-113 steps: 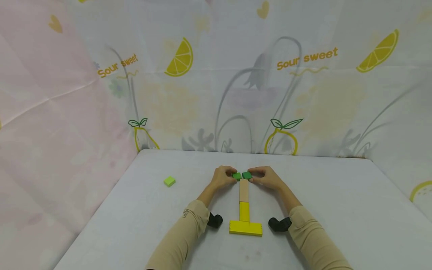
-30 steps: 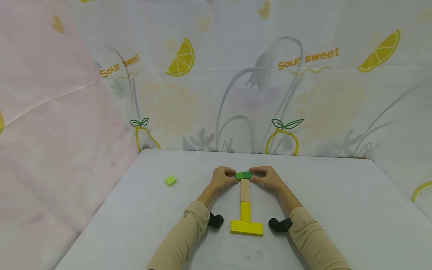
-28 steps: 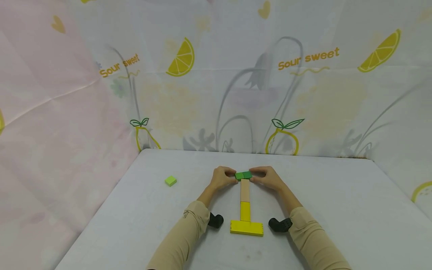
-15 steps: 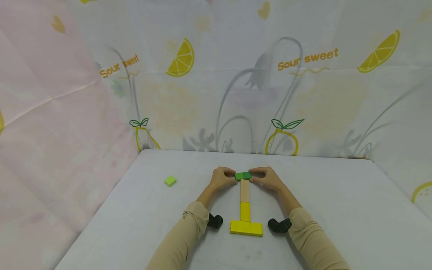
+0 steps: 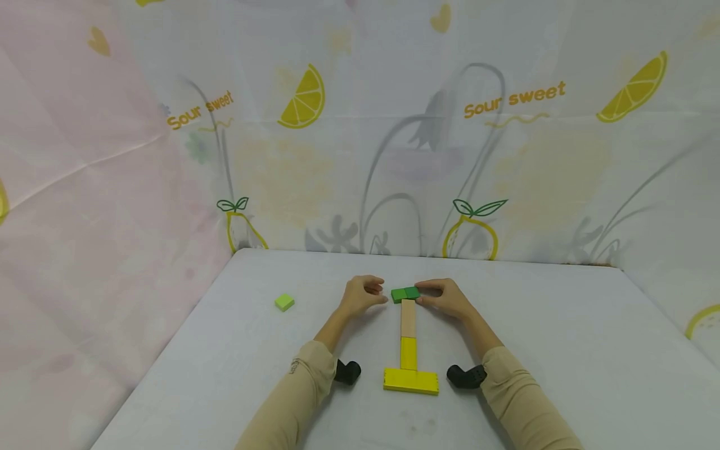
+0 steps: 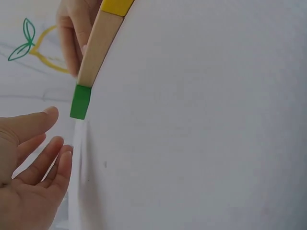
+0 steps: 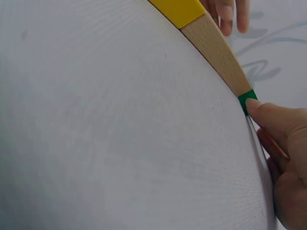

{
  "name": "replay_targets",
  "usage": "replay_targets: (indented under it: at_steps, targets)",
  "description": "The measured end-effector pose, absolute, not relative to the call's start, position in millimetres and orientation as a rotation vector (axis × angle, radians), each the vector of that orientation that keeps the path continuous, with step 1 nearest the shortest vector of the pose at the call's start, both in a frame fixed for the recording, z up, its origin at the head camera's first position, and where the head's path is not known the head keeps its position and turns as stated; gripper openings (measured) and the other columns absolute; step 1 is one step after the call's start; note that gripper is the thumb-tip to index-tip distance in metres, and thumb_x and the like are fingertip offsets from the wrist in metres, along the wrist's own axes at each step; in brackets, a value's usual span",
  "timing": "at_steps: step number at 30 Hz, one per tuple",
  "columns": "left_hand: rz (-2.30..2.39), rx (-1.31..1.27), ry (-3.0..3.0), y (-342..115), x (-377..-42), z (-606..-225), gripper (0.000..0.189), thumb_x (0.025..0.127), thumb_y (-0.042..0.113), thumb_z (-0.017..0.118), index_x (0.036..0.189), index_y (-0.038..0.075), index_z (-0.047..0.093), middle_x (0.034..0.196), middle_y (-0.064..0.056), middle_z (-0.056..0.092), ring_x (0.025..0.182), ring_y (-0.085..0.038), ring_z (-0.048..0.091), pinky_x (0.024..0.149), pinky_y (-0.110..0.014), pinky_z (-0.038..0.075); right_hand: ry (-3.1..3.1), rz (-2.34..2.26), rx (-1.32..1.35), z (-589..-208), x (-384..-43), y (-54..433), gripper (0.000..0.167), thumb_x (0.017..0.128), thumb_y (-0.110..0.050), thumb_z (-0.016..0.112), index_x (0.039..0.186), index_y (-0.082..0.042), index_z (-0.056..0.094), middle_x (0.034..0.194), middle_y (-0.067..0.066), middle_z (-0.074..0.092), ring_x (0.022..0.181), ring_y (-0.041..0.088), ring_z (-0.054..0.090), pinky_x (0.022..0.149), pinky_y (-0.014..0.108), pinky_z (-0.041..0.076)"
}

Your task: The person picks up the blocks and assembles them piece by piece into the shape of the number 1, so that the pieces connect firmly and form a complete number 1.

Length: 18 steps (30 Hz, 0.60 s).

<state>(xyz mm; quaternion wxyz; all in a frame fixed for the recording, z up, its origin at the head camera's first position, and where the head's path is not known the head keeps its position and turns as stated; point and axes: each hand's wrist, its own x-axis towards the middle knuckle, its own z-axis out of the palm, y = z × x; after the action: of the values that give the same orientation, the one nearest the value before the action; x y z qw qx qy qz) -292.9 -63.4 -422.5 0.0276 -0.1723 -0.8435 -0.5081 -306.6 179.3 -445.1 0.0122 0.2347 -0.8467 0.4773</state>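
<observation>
Two green blocks sit side by side at the top of a line of blocks: a lighter green block point(image 5: 399, 295) on the left and a dark green block point(image 5: 413, 292) on the right. Below them come a bare wooden block point(image 5: 408, 319), a yellow block point(image 5: 409, 354) and a wide yellow block point(image 5: 411, 380) laid crosswise. My right hand point(image 5: 449, 297) pinches the dark green block; its thumb point(image 7: 261, 106) presses on the block in the right wrist view. Just left of the lighter green block, my left hand point(image 5: 361, 295) is apart from it, fingers loose and holding nothing.
A light green block point(image 5: 284, 302) lies alone to the left on the white table point(image 5: 225, 375). Black wrist devices point(image 5: 465, 376) hang from both sleeves. A cloth printed with lemons point(image 5: 304, 100) hangs behind the table's far edge.
The two green blocks, apart at first, came together. Since half a second ago, my left hand has let go of the lighter green block and drawn back left. My right hand has stayed put.
</observation>
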Motion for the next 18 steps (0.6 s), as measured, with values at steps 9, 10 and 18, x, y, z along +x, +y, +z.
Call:
replay_targets:
  at_steps: [9, 10, 18]
  targets:
    - [-1.547, -0.532, -2.515, -91.3, -284.4, -408.8, 0.036, 0.077, 0.002, 0.073, 0.109, -0.01, 0.063, 0.095, -0.021, 0.068, 0.085, -0.03, 0.065, 0.077, -0.035, 0.053, -2.637, 1.481, 0.747, -448.5, -306.2, 181.3, 0.037, 0.082, -0.01, 0.071, 0.115, 0.006, 0.064, 0.117, 0.022, 0.063, 0.116, 0.039, 0.052, 0.101, 0.053, 0.035]
    - [-1.549, -0.522, -2.505, -94.5, -283.2, -407.3, 0.035, 0.077, 0.001, 0.073, 0.109, -0.01, 0.064, 0.094, -0.02, 0.068, 0.084, -0.03, 0.065, 0.077, -0.035, 0.053, -2.637, 1.477, 0.747, -448.6, -306.3, 181.3, 0.037, 0.082, -0.01, 0.071, 0.115, 0.006, 0.064, 0.117, 0.022, 0.063, 0.116, 0.039, 0.052, 0.101, 0.053, 0.035]
    - [-1.531, -0.516, -2.466, -114.2, -273.7, -402.6, 0.033, 0.077, 0.002, 0.073, 0.107, -0.01, 0.064, 0.094, -0.021, 0.068, 0.083, -0.029, 0.066, 0.077, -0.035, 0.052, -2.637, 1.448, 0.738, -447.6, -306.9, 179.7, 0.036, 0.082, -0.009, 0.071, 0.114, 0.007, 0.064, 0.116, 0.022, 0.063, 0.116, 0.039, 0.052, 0.1, 0.052, 0.035]
